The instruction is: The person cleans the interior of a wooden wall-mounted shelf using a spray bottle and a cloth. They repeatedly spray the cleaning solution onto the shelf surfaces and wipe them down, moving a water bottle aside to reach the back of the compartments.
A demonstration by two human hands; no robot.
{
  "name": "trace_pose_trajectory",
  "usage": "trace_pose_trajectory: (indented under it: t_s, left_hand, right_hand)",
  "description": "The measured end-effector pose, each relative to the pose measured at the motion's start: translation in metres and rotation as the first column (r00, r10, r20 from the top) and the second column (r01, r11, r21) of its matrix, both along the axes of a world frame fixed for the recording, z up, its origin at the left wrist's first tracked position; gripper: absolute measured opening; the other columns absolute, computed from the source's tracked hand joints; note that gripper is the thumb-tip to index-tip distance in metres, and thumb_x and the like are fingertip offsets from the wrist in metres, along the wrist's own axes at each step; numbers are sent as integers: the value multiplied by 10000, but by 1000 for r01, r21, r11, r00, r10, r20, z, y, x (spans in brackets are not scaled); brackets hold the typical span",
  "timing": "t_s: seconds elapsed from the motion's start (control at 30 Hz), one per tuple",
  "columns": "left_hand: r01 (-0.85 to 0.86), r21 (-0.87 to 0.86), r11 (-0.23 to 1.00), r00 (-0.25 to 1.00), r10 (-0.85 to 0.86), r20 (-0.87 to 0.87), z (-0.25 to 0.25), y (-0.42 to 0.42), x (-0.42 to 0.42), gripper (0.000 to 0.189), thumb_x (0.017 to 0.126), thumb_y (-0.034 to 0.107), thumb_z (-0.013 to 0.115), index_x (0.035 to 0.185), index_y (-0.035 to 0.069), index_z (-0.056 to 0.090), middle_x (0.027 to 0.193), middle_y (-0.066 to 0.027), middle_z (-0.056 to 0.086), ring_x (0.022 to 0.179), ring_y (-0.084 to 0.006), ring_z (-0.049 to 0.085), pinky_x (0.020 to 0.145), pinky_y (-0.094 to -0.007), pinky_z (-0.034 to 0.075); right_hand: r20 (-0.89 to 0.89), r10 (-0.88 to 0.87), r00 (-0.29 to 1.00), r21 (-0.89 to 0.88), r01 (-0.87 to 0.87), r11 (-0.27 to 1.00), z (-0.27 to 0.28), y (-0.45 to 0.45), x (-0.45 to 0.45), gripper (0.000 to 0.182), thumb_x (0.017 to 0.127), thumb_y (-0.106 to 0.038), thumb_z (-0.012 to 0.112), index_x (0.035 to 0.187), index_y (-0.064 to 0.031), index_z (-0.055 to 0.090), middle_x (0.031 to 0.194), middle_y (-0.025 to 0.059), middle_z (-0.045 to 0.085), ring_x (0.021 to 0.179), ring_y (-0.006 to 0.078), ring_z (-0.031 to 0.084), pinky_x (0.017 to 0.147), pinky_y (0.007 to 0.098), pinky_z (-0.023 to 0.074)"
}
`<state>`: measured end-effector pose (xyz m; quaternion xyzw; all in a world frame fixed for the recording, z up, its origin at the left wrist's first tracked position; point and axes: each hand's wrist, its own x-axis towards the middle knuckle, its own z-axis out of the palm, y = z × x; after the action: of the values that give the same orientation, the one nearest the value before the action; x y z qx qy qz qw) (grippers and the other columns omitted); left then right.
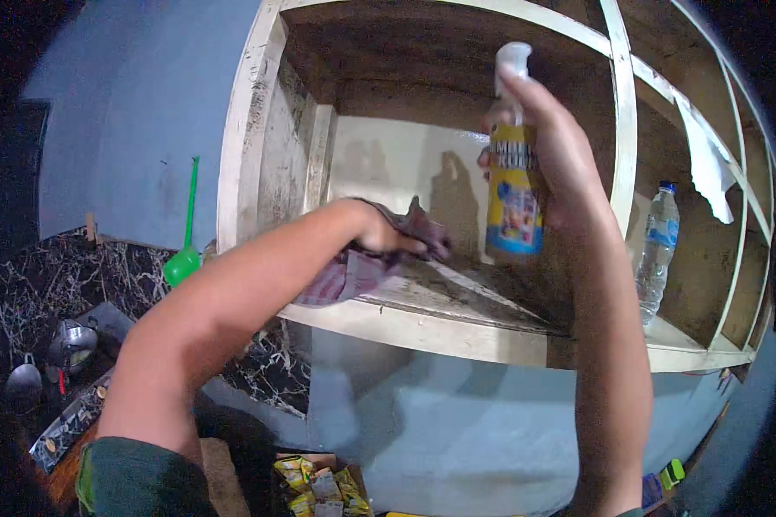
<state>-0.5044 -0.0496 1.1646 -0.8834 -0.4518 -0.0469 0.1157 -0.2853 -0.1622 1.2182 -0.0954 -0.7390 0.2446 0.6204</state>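
My left hand (381, 232) presses a checked purplish cloth (355, 274) onto the floor of a cabinet compartment, near its front edge. Dark stains mark the compartment floor (465, 291) to the right of the cloth. In my right hand (556, 142) is a spray bottle (516, 187) with a yellow and blue label and a white head. I hold it upright in front of the compartment's right side, thumb near the spray head. Most of that hand's fingers are hidden behind the bottle. White paint, worn and stained, covers the wooden cabinet frame (427, 333).
A clear plastic water bottle (659, 249) with a blue cap stands in the compartment to the right. Above it hangs a white torn sheet (705, 158). A green ladle (184, 262) hangs on the wall at left. Metal pots (74, 339) and a box of yellow packets (323, 485) lie below.
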Motion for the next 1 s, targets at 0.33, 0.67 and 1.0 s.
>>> trace_pose_trajectory:
  t_s: [0.33,0.67,1.0]
  left_hand:
    - [-527,-326,785,791,593,150,38,-31,-14,578,885,346,469,1335,-14,511,1419,-153,521,1227,-269,519,1028,-389,394]
    - [-256,-240,936,964,228,-138,7,38,-59,646,897,439,553,1402,41,496,1447,-106,509,1212,-279,536,1019,-418,418]
    - [192,-149,970,946,-224,-236,-11,33,105,432,1032,212,356,1424,64,465,1374,-168,546,1194,-300,532,1093,-402,363]
  right_hand:
    - [589,-41,807,-427,353,832,-22,20,22,529,944,-483,587,1144,3,526,746,92,594,544,197,641,469,322,541]
    - [427,-265,864,-262,399,879,-21,15,27,560,971,-484,542,1200,26,537,830,127,617,568,179,625,522,313,546]
    - [206,-241,949,36,238,971,-9,-20,51,552,944,-490,580,1247,-34,514,827,80,610,627,138,619,569,284,527]
